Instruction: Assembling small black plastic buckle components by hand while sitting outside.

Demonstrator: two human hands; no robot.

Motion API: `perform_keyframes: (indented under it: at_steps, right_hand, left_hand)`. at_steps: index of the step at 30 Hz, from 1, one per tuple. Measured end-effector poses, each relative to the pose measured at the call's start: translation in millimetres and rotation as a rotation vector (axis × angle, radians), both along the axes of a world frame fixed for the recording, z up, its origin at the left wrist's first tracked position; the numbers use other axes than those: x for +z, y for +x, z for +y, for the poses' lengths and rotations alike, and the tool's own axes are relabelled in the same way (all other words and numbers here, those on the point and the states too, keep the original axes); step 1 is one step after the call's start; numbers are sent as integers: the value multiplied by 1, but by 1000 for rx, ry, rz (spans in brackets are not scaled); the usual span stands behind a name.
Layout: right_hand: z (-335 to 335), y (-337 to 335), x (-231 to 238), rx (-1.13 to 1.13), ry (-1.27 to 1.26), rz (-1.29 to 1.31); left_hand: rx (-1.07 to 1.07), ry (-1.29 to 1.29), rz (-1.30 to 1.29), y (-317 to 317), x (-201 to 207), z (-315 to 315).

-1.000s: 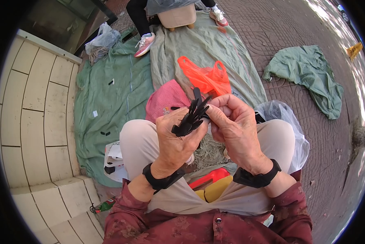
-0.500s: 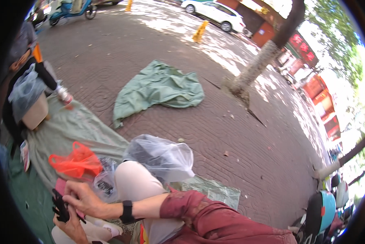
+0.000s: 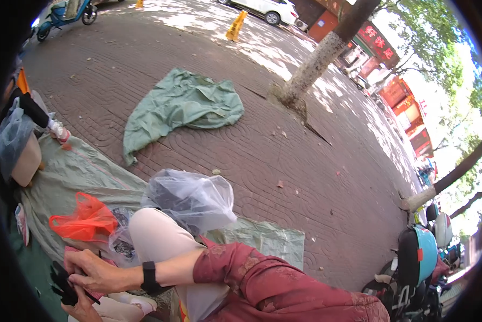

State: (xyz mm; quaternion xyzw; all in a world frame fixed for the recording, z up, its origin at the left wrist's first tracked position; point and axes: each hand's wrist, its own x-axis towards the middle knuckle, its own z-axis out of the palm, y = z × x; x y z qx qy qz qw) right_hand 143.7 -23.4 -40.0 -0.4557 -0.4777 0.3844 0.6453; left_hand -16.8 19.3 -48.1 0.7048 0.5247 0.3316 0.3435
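At the lower left, my right hand (image 3: 93,272), a dark band on its wrist, pinches a black piece with several finger-like prongs (image 3: 63,284). Its exact kind is unclear. My left hand (image 3: 84,309) grips it from below, partly cut off by the dark rim. Pink textured material (image 3: 97,293) shows behind and beside the fingers. Both hands are closed, close together, in front of my light-trousered knees (image 3: 158,231). Just beyond them lie an orange-red plastic bag (image 3: 85,217) and a clear bag with dark contents (image 3: 124,248).
A large clear plastic bag (image 3: 190,196) sits beyond my knee. Grey-green sheets (image 3: 85,169) cover the paving, with a crumpled green cloth (image 3: 184,104) farther off. A person's leg (image 3: 34,110) and a bag-covered beige object (image 3: 26,161) are at left. A tree (image 3: 311,70) and parked scooters (image 3: 421,257) stand right.
The whole view has shifted, so the surroundings and my hands appear farther left. My hands still hold the black piece, and my right fingers have moved slightly over it.
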Motion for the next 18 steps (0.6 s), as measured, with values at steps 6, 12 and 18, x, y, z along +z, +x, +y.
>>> perform_keyframes:
  at_steps: [6,12,18]
  right_hand:
    - [-1,-18,5,-72,64,-94]
    - [-17,23,22,16,-176,-39]
    - [-15,9,16,152,-244,110]
  left_hand:
    - [47,-59,-8,-27,-2,4]
    - [55,-124,-119,33,30,-23]
    - [71,-121,-229,26,39,-25]
